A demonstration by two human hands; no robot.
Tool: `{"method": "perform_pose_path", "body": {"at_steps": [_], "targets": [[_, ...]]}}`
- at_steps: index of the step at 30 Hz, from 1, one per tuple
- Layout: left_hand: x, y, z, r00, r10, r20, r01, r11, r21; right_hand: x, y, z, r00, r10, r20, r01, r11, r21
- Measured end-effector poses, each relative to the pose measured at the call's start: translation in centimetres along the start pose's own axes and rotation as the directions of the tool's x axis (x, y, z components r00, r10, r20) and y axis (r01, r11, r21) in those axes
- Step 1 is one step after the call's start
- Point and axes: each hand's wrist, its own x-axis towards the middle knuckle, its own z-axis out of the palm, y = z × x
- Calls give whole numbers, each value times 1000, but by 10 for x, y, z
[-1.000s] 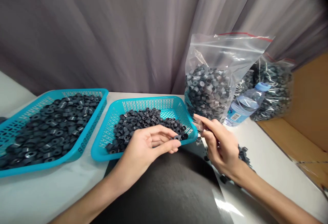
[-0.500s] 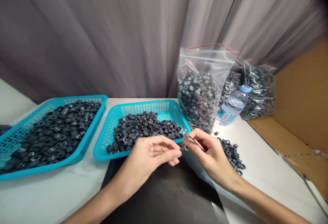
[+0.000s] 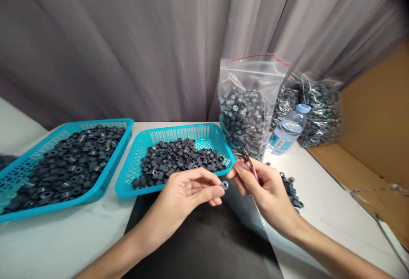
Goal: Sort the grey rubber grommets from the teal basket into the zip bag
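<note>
My left hand (image 3: 188, 189) pinches a small grey ring (image 3: 225, 185) between thumb and fingertips, in front of the smaller blue basket (image 3: 121, 185). Close on its right, my right hand (image 3: 262, 185) is closed around a small pinkish two-pronged tool (image 3: 252, 169) that looks like tweezers; its dark tips point up and away from the ring. Dark grey ring-shaped pieces (image 3: 182, 157) fill much of that basket. Below both hands lies a black mat (image 3: 204, 236).
A larger blue basket (image 3: 105, 185) of similar pieces stands at left. Behind my right hand are a zip bag (image 3: 246, 113) of pieces, a water bottle (image 3: 287, 130) and more filled bags (image 3: 322, 108). Loose pieces (image 3: 292, 191) lie beside my right wrist. A cardboard box (image 3: 377, 113) borders the right.
The ring, earlier by my right fingertips, is now held at my left fingertips. My right hand has turned the tool's tips upward. The left hand has barely moved.
</note>
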Motion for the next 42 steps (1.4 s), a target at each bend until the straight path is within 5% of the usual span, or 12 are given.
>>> {"method": "perform_pose_path", "body": {"at_steps": [13,23,34,42], "targets": [[1,4,-3,998,61,1,-61,997,-53,-2,-7,-8,982,42,182,-61,993,100],[0,4,-4,996,89,32,-86,994,-66,0,-8,-7,975,58,216,-108,968,226],[0,0,-4,996,77,54,-72,993,-89,-7,-1,-12,975,-142,171,145,989,-8],[-1,-5,-6,989,124,75,-122,992,-40,-5,-2,-12,979,-26,203,35,999,-41]]}}
